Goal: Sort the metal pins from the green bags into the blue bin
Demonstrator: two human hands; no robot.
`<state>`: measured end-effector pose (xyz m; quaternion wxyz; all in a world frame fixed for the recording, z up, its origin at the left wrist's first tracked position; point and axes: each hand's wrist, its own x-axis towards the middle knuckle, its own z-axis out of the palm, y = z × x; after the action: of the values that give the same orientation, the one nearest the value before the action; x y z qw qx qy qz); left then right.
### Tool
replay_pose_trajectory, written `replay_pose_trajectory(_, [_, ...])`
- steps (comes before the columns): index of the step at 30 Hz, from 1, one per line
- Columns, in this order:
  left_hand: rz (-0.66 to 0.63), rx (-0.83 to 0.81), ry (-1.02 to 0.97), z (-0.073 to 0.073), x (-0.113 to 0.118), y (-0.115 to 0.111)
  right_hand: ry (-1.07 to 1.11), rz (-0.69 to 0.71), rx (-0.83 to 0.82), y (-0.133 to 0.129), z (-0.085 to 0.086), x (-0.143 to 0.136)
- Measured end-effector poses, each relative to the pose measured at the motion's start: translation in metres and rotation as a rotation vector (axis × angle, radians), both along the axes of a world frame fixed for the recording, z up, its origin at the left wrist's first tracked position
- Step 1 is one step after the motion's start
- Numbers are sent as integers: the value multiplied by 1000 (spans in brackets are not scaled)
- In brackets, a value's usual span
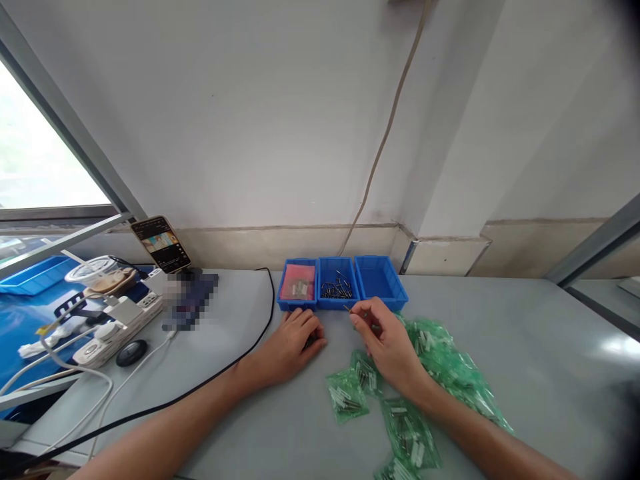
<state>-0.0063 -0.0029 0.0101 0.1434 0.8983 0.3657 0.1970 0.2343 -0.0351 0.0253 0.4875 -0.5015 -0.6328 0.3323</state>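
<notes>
Pinching a thin, brass-toned pin (347, 308) between thumb and fingertips, the right hand (386, 339) is just right of the frame's centre, in front of the middle blue bin (339, 304). The pin looks slender and straight; finer detail is too small to read. The left hand (300, 337) rests on the grey bench (235, 420) near the centre, fingers curled over something dark; whether it grips this, I cannot tell. Dark, slim metal pieces (336, 289) lie jumbled inside the middle bin, and a pink packet (296, 275) fills the left bin (296, 306). Green bags (346, 395) of whitish and metal parts crowd the lower right, partly hidden by the right forearm. A black cable (200, 387) runs close along the left forearm; a phone (161, 245) stands propped at the left.
</notes>
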Motion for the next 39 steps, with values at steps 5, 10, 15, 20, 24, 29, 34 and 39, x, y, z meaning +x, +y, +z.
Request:
replay_pose_trajectory(5, [-4,9,-4,-1,0,0,-206,-20,167,-3,2,1])
replay_pose_trajectory(10, [-2,1,-3,-1,0,0,-22,35,10,0,-2,1])
replay_pose_trajectory(15, [-2,-8,-1,-1,1,1,272,150,-239,5,-3,2])
replay_pose_trajectory(20, [-3,11,3,-2,1,1,429,177,-320,7,2,2])
replay_pose_trajectory(24, [6,13,13,-1,1,0,463,184,-339,7,2,1])
replay_pose_trajectory(29, [3,16,8,1,1,-1,399,147,-299,7,3,0])
replay_pose_trajectory(34, [4,12,9,0,1,0,324,202,-258,4,2,-1])
replay_pose_trajectory(39, [2,12,3,-1,1,0,260,175,-232,7,-5,-1])
